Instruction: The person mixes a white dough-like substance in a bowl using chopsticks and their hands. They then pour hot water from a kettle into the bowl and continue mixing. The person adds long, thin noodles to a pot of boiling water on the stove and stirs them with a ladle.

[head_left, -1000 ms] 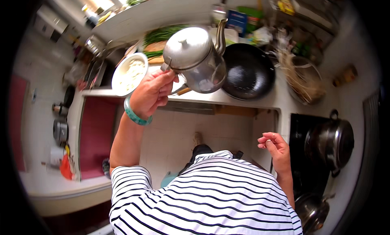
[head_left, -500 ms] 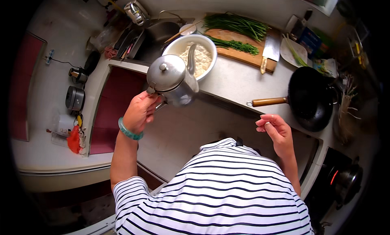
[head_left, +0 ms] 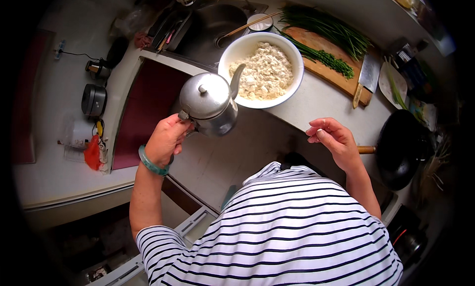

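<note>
My left hand (head_left: 169, 137), with a green bangle at the wrist, is closed on the handle of a steel kettle (head_left: 210, 110), whose spout reaches the front left rim of a white bowl (head_left: 298, 66). Inside the bowl is lumpy white flour mixture (head_left: 262, 71). My right hand (head_left: 332, 138) hangs empty at the counter's front edge, right of the bowl, with fingers loosely curled, apart, and white bits on them.
A cutting board (head_left: 361, 90) holds green chives (head_left: 326, 26) and a cleaver (head_left: 367, 73). A sink (head_left: 203, 38) lies behind the bowl, a plate (head_left: 393, 88) and black wok (head_left: 401, 150) at right, a stove pot (head_left: 410, 241) lower right, small appliances (head_left: 93, 100) left.
The view has swung toward the sink and bowl. My left hand has lowered the kettle and brought its spout to the bowl. My right hand stays loosely curled, now beside the counter edge.
</note>
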`<state>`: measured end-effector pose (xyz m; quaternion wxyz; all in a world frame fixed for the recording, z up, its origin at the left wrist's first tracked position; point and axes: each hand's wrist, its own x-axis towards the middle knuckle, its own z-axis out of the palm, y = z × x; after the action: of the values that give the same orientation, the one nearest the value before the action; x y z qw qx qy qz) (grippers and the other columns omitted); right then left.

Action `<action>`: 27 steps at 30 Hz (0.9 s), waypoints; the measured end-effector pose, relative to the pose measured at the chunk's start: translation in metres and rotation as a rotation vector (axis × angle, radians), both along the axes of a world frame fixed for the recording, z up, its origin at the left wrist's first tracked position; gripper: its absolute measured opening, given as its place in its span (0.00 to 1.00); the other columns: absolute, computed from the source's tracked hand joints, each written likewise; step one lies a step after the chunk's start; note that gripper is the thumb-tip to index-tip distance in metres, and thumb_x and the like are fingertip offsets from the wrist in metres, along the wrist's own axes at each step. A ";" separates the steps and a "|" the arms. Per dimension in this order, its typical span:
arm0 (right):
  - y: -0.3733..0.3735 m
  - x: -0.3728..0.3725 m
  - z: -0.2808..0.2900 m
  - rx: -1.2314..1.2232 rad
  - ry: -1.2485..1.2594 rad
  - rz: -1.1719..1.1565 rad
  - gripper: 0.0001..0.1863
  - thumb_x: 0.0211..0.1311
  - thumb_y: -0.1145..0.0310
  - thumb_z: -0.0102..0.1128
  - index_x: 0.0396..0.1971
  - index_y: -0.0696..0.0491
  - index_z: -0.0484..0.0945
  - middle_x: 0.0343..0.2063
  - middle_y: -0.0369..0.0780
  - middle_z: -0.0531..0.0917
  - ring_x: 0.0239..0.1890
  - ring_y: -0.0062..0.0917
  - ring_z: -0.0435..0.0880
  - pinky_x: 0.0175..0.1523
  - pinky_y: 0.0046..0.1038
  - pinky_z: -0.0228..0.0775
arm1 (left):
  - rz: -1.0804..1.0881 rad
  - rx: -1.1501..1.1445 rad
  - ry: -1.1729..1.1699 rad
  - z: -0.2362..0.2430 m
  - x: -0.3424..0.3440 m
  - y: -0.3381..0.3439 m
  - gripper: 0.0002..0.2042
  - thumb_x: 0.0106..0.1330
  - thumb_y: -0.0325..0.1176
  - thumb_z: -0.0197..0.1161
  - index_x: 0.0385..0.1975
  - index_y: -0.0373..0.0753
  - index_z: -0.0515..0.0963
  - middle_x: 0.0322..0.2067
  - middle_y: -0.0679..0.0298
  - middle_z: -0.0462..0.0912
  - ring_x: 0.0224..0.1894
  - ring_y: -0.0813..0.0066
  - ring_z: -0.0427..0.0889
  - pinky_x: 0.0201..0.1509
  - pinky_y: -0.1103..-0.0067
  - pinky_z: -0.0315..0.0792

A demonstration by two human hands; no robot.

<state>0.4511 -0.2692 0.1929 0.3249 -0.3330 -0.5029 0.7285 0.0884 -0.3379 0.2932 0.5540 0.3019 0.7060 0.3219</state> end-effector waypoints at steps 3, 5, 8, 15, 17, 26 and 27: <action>0.020 -0.010 -0.005 -0.017 0.035 0.023 0.12 0.66 0.73 0.48 0.46 0.59 0.72 0.37 0.40 0.78 0.40 0.21 0.78 0.48 0.24 0.71 | -0.020 -0.039 0.034 0.004 -0.001 0.012 0.10 0.66 0.39 0.53 0.29 0.38 0.73 0.13 0.80 0.59 0.13 0.93 0.53 0.13 0.90 0.52; 0.032 -0.014 -0.010 -0.032 0.068 0.044 0.12 0.65 0.73 0.48 0.46 0.59 0.72 0.37 0.40 0.78 0.40 0.21 0.78 0.48 0.24 0.71 | -0.031 -0.062 0.050 0.003 -0.002 0.021 0.10 0.66 0.39 0.53 0.29 0.38 0.73 0.14 0.80 0.59 0.13 0.93 0.53 0.13 0.90 0.52; 0.047 -0.017 -0.016 -0.050 0.039 0.080 0.11 0.65 0.73 0.48 0.46 0.60 0.72 0.37 0.40 0.78 0.40 0.21 0.77 0.48 0.24 0.71 | -0.070 -0.081 0.060 0.000 -0.003 0.036 0.11 0.66 0.39 0.53 0.28 0.38 0.73 0.14 0.80 0.59 0.13 0.93 0.54 0.13 0.90 0.52; 0.062 -0.029 -0.011 -0.077 -0.017 0.045 0.11 0.65 0.73 0.48 0.45 0.59 0.72 0.37 0.39 0.78 0.40 0.21 0.77 0.49 0.25 0.71 | -0.173 -0.109 0.080 0.001 -0.008 0.077 0.11 0.66 0.39 0.53 0.28 0.39 0.73 0.14 0.78 0.61 0.12 0.92 0.56 0.13 0.90 0.53; 0.063 -0.034 -0.010 -0.081 0.017 -0.009 0.11 0.65 0.73 0.48 0.45 0.59 0.72 0.37 0.39 0.78 0.39 0.21 0.77 0.49 0.25 0.71 | -0.217 -0.115 0.090 0.001 -0.013 0.088 0.11 0.67 0.39 0.53 0.28 0.39 0.73 0.14 0.78 0.61 0.12 0.91 0.56 0.13 0.90 0.53; 0.060 -0.043 -0.011 -0.086 -0.014 -0.079 0.12 0.65 0.74 0.48 0.46 0.59 0.72 0.37 0.40 0.78 0.39 0.21 0.77 0.48 0.24 0.70 | -0.316 -0.137 0.129 0.000 -0.024 0.125 0.12 0.67 0.41 0.52 0.28 0.40 0.74 0.15 0.77 0.62 0.14 0.91 0.58 0.14 0.89 0.55; 0.060 -0.043 -0.012 -0.086 -0.012 -0.087 0.12 0.65 0.73 0.48 0.46 0.59 0.72 0.37 0.40 0.78 0.39 0.21 0.77 0.48 0.24 0.70 | -0.317 -0.143 0.137 0.000 -0.024 0.127 0.11 0.67 0.41 0.52 0.28 0.40 0.74 0.15 0.78 0.62 0.14 0.91 0.58 0.14 0.89 0.55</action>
<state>0.4085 -0.2095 0.1813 0.3388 -0.3726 -0.4581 0.7325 0.0642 -0.2112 0.2931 0.5685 0.3906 0.7065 0.1584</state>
